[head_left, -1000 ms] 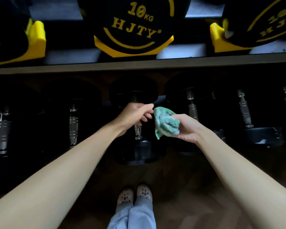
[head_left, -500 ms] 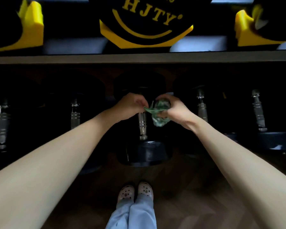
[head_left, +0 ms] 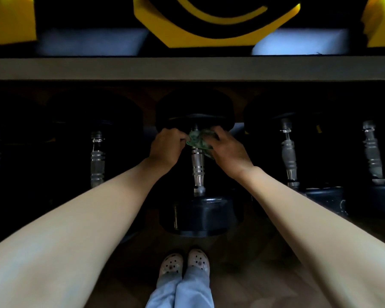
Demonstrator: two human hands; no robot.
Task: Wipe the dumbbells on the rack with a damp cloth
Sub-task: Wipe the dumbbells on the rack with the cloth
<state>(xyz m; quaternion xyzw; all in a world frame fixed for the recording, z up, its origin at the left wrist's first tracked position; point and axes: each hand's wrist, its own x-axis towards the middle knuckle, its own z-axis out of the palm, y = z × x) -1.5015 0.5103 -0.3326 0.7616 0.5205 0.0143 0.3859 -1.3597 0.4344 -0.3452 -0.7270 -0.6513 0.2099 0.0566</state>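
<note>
1. the green cloth (head_left: 197, 141) is bunching round the top of the middle dumbbell (head_left: 197, 167) handle, just under its far head.
2. the left hand (head_left: 166, 147) and right hand (head_left: 229, 152) are sitting close together, both pinching the cloth from either side.
3. the dumbbell is lying under the grey shelf rail (head_left: 187, 68), with neighbouring dumbbells (head_left: 288, 152) beside it and a wooden floor (head_left: 265, 274) below.
</note>
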